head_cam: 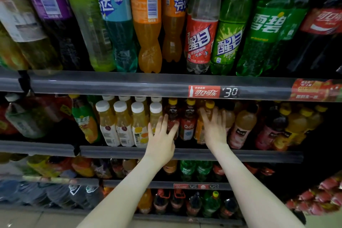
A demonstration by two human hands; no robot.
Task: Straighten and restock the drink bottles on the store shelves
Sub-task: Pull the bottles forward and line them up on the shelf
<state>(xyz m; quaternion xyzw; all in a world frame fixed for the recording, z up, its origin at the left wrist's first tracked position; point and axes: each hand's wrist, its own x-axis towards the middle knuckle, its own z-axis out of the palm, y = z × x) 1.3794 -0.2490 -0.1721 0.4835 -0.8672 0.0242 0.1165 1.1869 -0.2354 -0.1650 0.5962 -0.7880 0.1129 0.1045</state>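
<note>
As fingers (164, 122) spread | left hand (161, 140) touches dark plastic bottle (172, 111) | right hand (214, 128), orange bottle (199, 130)

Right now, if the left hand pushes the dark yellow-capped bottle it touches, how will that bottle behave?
The dark bottle looks full, so probably heavy for its size. Tall and narrow, it may tip if the left hand pushes high. The neighbouring bottle would likely catch it.

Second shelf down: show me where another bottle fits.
One dark gap, between the tilted grey-capped green bottle and the green-and-orange labelled bottle. From the white-capped yellow juice bottles rightward it is packed, around the left hand and right hand.
</note>
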